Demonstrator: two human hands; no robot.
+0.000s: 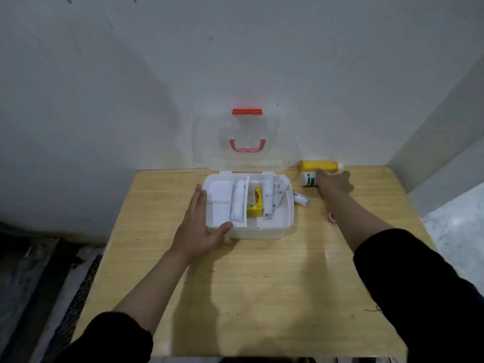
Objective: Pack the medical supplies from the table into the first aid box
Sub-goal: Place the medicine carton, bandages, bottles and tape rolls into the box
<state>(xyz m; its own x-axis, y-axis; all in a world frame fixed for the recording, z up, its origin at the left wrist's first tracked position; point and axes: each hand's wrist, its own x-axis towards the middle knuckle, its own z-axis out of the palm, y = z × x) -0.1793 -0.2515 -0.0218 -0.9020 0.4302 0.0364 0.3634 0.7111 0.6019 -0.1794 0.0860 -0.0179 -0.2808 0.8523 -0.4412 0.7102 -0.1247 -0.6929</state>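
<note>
The white first aid box (285, 226) stands open on the wooden table, its clear lid (243, 142) leaning back against the wall. Inside lie several wrapped bandage rolls (238, 203) and a yellow carton (255, 205). My left hand (200, 226) rests flat against the box's left front corner, fingers straight. My right hand (334, 183) reaches to the far right and curls over a white bottle with a green label (307, 178). A yellow bottle (318, 166) lies just behind it by the wall. A small white tube (301, 198) lies beside the box.
A small roll of tape (331, 217) peeks out from under my right forearm. The wooden table (262, 284) meets the wall at the back; its right edge drops to a pale floor, its left edge to dark clutter.
</note>
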